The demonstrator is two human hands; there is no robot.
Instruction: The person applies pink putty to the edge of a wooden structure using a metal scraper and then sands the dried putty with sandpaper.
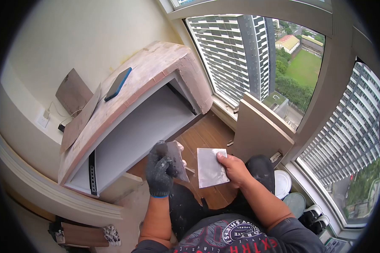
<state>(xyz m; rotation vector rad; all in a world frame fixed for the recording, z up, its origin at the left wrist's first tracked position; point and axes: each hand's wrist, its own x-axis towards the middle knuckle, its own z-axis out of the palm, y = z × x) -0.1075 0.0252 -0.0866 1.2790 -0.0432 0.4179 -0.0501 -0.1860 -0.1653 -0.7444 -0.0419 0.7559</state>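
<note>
My left hand (161,173), in a dark dusty work glove, is closed around a brownish-grey piece of sandpaper (177,160). Its bare-looking fingertips show past the sheet's far edge. In my ungloved right hand (235,169), the thumb pinches a pale grey square sheet (210,170) by its right side, with the fingers hidden behind it. The two sheets are apart, held above my knees. Beyond my left hand stands a curved, pinkish-coated cabinet (156,69) with an open grey-white compartment (143,120).
A blue-edged phone (118,84) and brown sheets (81,120) lie on the cabinet top, near a wall outlet (43,119) with a cable. Loose panels (261,130) lean against the window. White and green lids (282,184) sit at my right. Wood flooring (209,130) lies ahead.
</note>
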